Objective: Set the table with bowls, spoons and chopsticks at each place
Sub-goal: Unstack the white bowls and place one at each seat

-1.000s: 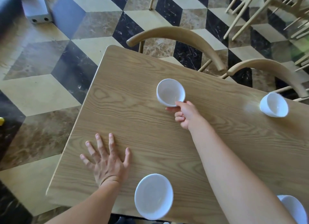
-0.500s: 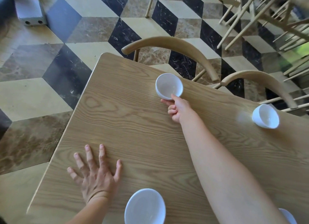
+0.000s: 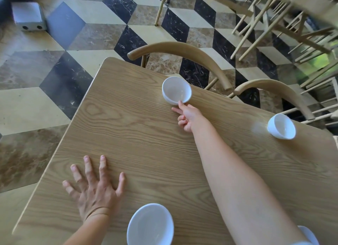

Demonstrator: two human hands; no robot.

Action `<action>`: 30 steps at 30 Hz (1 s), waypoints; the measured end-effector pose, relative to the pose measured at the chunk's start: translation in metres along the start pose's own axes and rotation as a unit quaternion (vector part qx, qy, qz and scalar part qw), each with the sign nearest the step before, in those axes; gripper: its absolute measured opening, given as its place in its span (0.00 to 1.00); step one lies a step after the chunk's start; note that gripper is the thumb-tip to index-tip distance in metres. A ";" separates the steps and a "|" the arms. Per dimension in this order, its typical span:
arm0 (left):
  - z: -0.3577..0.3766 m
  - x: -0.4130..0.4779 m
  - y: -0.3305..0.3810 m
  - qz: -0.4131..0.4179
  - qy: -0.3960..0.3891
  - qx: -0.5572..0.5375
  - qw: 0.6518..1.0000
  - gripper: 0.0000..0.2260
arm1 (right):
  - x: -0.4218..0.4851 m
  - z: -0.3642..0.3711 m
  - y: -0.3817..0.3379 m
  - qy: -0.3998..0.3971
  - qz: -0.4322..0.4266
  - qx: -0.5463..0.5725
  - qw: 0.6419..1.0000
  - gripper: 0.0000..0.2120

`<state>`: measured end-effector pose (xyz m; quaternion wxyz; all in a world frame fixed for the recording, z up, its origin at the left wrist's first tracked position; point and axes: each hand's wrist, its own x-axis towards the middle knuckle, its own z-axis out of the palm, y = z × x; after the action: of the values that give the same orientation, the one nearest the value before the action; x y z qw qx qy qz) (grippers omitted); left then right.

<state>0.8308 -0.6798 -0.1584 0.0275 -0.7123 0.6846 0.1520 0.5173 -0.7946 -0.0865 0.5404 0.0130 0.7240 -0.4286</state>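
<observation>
My left hand [image 3: 95,191] lies flat on the bench [image 3: 146,138], fingers spread, just left of the near bowl [image 3: 150,226] at the near edge. My right hand [image 3: 188,116] reaches across to the far bowl [image 3: 176,90]. My thumb touches its rim and my last fingers are curled; whether I pinch it, I cannot tell. A third bowl [image 3: 281,126] stands upright well off to the right.

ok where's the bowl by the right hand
In the head view, the small white ceramic bowl sits at the far edge of the wooden table, in front of the left curved wooden chair back, right hand pinching its near rim.
</observation>
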 end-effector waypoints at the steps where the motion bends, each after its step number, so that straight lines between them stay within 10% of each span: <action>1: 0.001 0.000 0.000 0.002 0.002 0.001 1.000 0.38 | -0.001 0.001 0.000 0.000 -0.005 -0.001 1.000 0.06; 11: -0.009 -0.003 -0.001 0.021 -0.001 -0.019 1.000 0.35 | -0.060 -0.036 0.105 0.073 -0.043 -0.142 0.986 0.04; 19: -0.047 -0.002 -0.021 0.090 -0.142 0.057 0.984 0.30 | -0.161 -0.129 0.222 0.135 -0.008 -0.472 0.871 0.20; 23: -0.100 -0.031 -0.018 0.137 -0.150 0.069 0.977 0.15 | -0.207 -0.161 0.227 0.114 0.052 -0.477 0.870 0.18; 30: -0.175 -0.165 0.045 0.269 -0.070 0.113 0.954 0.11 | -0.331 -0.213 0.201 0.136 -0.106 -0.426 0.888 0.06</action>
<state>0.8154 -0.5665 0.0576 0.1134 -0.4821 0.8597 0.1250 0.5875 -0.3856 0.0649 0.3419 -0.2368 0.9004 -0.1278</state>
